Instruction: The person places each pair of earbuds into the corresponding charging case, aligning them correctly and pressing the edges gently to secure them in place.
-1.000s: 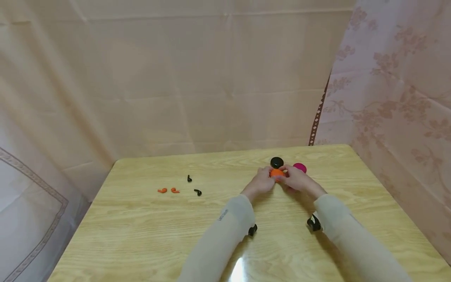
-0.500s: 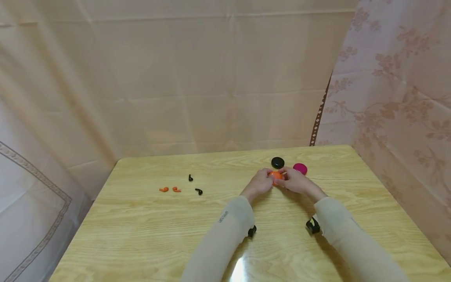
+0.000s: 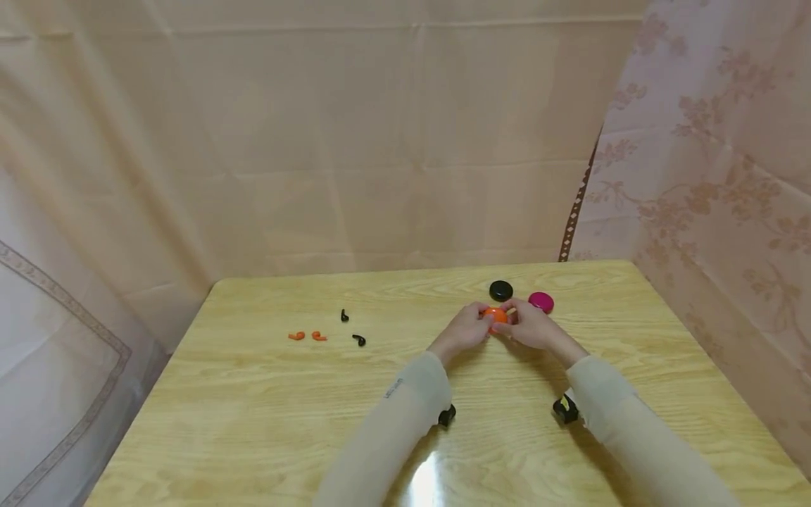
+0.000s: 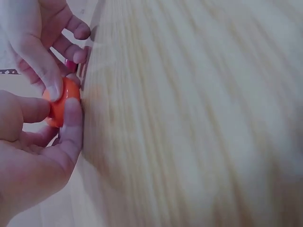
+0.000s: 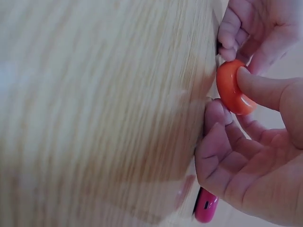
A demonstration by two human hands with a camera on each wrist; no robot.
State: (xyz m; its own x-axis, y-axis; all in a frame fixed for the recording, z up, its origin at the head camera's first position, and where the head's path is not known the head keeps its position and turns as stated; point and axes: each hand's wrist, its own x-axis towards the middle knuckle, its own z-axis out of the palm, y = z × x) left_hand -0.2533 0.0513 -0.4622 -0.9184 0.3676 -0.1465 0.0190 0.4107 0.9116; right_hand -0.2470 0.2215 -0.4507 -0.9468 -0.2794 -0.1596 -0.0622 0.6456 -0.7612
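Observation:
An orange round earbud case (image 3: 496, 317) is held between both hands, just above or at the tabletop; in the right wrist view the case (image 5: 230, 87) looks closed and smooth. My left hand (image 3: 465, 329) pinches its left side with thumb and fingers. From the right, my right hand (image 3: 534, 326) grips it, with the thumb (image 5: 260, 89) pressed on its face. Behind the hands lie a black round case (image 3: 501, 291) and a magenta round case (image 3: 541, 303). Farther left on the table are two orange earbuds (image 3: 319, 336) and two black earbuds (image 3: 360, 340).
The wood-grain table (image 3: 253, 415) reaches a beige curtain (image 3: 329, 141) at the back. A flowered curtain (image 3: 728, 176) hangs at the right. Dark wrist camera mounts (image 3: 566, 408) sit under the sleeves.
Both hands have drawn the orange earbud case slightly toward me, away from the black and magenta cases. The head view has shifted a little. The loose earbuds lie as before.

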